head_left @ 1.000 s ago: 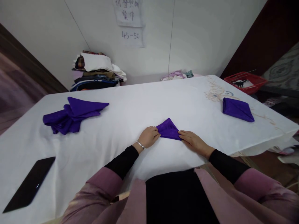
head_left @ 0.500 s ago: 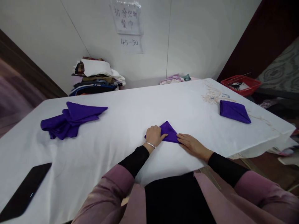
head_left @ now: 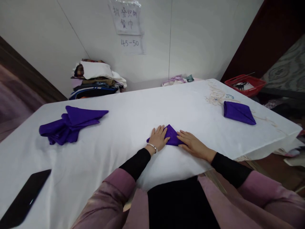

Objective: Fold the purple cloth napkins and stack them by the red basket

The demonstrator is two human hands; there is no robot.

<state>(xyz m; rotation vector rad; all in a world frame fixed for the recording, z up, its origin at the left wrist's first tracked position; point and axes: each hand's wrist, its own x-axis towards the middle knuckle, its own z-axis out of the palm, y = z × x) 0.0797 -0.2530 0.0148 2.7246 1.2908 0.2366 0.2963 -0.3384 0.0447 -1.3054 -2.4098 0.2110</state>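
A purple cloth napkin (head_left: 172,136), folded into a triangle with its tip pointing away from me, lies flat near the front edge of the table. My left hand (head_left: 158,137) rests on its left part, fingers stretched and spread, a bracelet at the wrist. On the right corner lies my right hand (head_left: 192,144), its fingers flat and extended. Both palms cover parts of the cloth. Toward the right end sits a folded purple napkin (head_left: 239,113). Over on the left is a loose, crumpled heap of purple cloth (head_left: 71,124).
A white tablecloth (head_left: 133,108) covers the table. At front left lies a black flat device (head_left: 26,197). Folded clothes (head_left: 97,79) are stacked behind the table, and a red basket (head_left: 254,87) stands beyond the right corner. Handwritten paper signs (head_left: 128,19) hang on the wall.
My left hand's fingers have gone from curled to stretched out over the napkin. My right hand's fingers have slid slightly left and lie flatter on the corner. The view has shifted slightly.
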